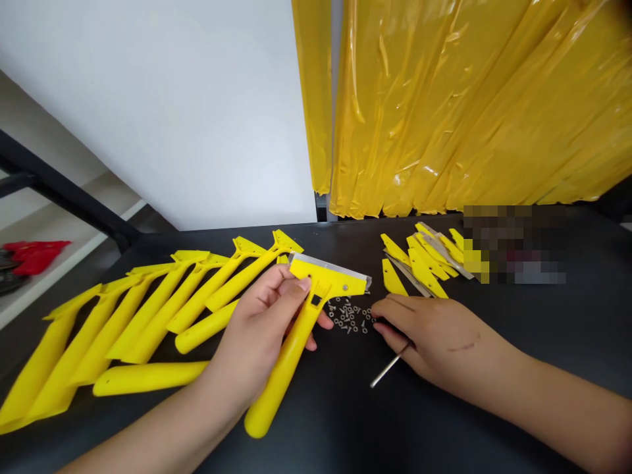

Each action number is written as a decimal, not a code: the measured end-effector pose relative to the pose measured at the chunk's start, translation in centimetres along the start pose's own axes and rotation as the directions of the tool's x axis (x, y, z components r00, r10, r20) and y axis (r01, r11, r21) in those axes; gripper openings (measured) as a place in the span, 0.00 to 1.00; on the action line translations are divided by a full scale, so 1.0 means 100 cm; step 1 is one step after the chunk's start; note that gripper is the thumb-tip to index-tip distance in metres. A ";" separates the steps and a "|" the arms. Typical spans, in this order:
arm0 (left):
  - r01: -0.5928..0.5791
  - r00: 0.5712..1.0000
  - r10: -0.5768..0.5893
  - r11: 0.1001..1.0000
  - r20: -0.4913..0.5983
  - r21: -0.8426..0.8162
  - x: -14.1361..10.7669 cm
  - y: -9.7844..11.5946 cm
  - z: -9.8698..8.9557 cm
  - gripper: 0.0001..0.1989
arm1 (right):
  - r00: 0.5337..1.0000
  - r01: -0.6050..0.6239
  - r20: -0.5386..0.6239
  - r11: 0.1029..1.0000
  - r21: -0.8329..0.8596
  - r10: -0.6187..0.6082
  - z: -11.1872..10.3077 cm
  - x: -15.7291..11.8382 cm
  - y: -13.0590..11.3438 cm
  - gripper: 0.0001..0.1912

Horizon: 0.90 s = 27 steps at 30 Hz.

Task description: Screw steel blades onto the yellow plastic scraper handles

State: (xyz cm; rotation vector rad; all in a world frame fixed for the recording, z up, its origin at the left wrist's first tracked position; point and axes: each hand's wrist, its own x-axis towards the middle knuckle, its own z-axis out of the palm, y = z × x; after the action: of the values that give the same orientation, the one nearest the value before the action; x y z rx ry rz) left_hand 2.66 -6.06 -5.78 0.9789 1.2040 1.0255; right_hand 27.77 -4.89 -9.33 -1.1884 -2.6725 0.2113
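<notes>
A matt black tabletop [336, 415] meets a white panel [162, 112] and creased, glossy yellow sheeting [469, 112] at its far edge; the yellow scraper [296, 339] is at the middle, grasped by the left hand [266, 316] with the thumb on its head; its rounded handle slants toward the viewer, a metal blade [345, 270] lines the head's far side, and a screw [345, 288] sits near the right end; the right hand [429, 329] grips a slim metal rod [390, 370], fingertips beside scattered nuts and screws [355, 317], though whether they pinch one I cannot tell; yellow handles [162, 309] crowd the left, loose yellow plates [422, 271] lie behind the right hand; open surface stretches between scraper handle and right forearm.
</notes>
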 end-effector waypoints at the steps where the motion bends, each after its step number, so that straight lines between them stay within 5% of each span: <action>1: -0.007 1.000 0.006 1.000 -0.011 -0.013 -0.001 0.000 0.000 0.11 | 1.000 -0.001 -0.004 1.000 -0.014 0.001 0.002 0.000 0.000 0.09; 8: -0.053 0.995 0.046 0.996 -0.089 -0.072 -0.003 0.004 0.001 0.09 | 0.995 0.085 -0.053 0.994 -0.075 -0.089 0.009 0.001 0.002 0.10; 14: -0.033 0.997 0.026 0.995 -0.068 -0.090 0.000 0.001 0.002 0.07 | 0.998 0.043 -0.041 0.998 -0.039 -0.045 0.009 0.002 0.004 0.09; 19: 0.005 0.999 -0.011 0.992 -0.051 -0.126 -0.003 0.001 0.003 0.08 | 0.997 -0.054 -0.037 0.949 0.312 0.069 0.005 0.005 0.007 0.08; 21: 0.057 0.998 -0.054 0.987 0.022 -0.152 -0.007 0.002 0.005 0.09 | 0.976 -0.185 0.018 0.782 0.595 0.217 0.001 0.008 0.008 0.06; 23: 0.126 0.986 -0.106 0.980 0.131 -0.156 -0.014 0.002 0.009 0.11 | 0.943 -0.278 0.134 0.497 0.822 0.306 -0.003 0.012 0.008 0.09; 27: 0.212 0.938 -0.163 0.968 0.305 -0.135 -0.024 -0.002 0.019 0.11 | 0.897 -0.382 0.371 -0.002 0.924 0.241 -0.010 0.013 -0.001 0.19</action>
State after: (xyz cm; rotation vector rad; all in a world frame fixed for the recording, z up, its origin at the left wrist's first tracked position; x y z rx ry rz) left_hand 4.36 -8.54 -5.19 0.8329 0.9306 0.7837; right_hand 27.14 -3.93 -8.23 -1.1000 -1.3580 1.8869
